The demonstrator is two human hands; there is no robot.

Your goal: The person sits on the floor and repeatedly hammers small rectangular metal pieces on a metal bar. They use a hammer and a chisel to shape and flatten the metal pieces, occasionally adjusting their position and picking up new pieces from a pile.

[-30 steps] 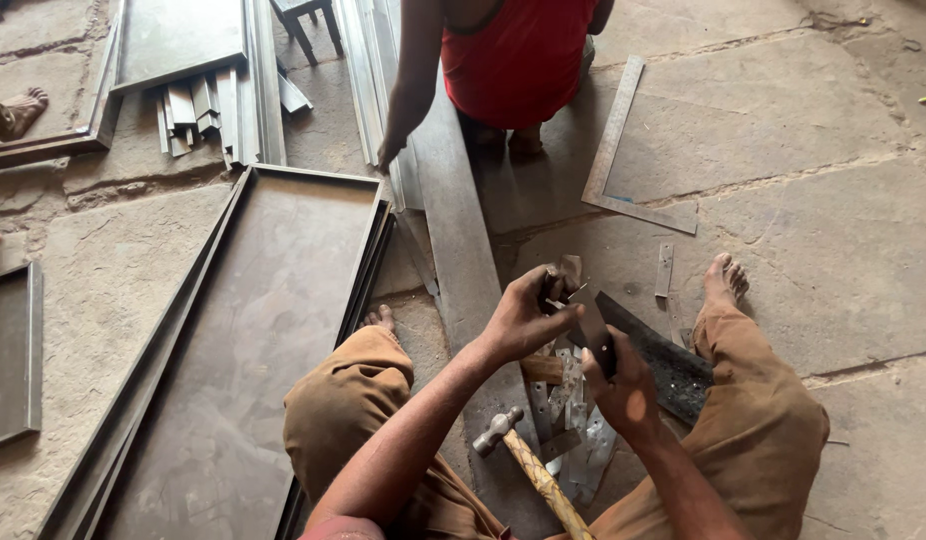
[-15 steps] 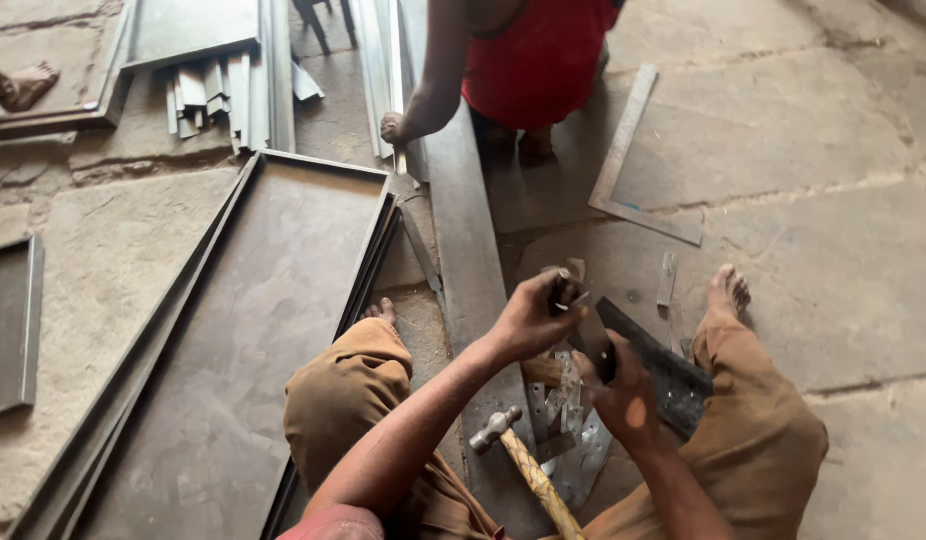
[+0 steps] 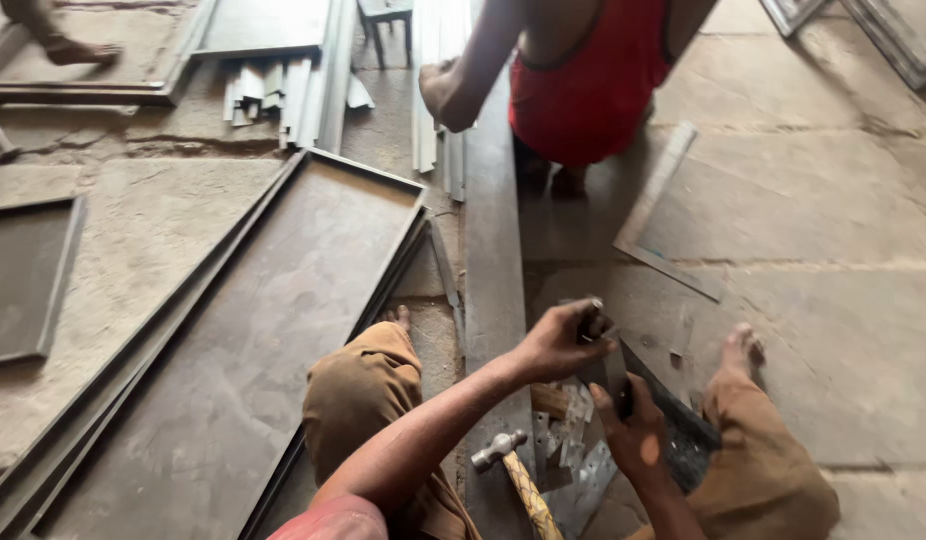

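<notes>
I squat on a stone floor over a long flat metal strip (image 3: 493, 270). My left hand (image 3: 558, 340) is closed around a small dark metal tool at the strip's right edge. Just below it, my right hand (image 3: 633, 435) grips a small flat metal piece (image 3: 615, 368) that stands between the two hands. A hammer (image 3: 513, 475) with a pale wooden handle lies between my knees, held by neither hand. Shiny sheet-metal scraps (image 3: 573, 440) lie under my hands.
Another person in a red top (image 3: 588, 85) crouches at the strip's far end, one hand (image 3: 445, 92) on it. Large folded metal trays (image 3: 253, 340) lie to my left. A steel square (image 3: 655, 225) lies on the right. Cut strips (image 3: 273, 90) and a small stool (image 3: 385, 15) sit farther back.
The view has dipped and moved closer to my hands. My hands stay together on the small metal piece, barely shifting. The other person's hand remains on the strip.
</notes>
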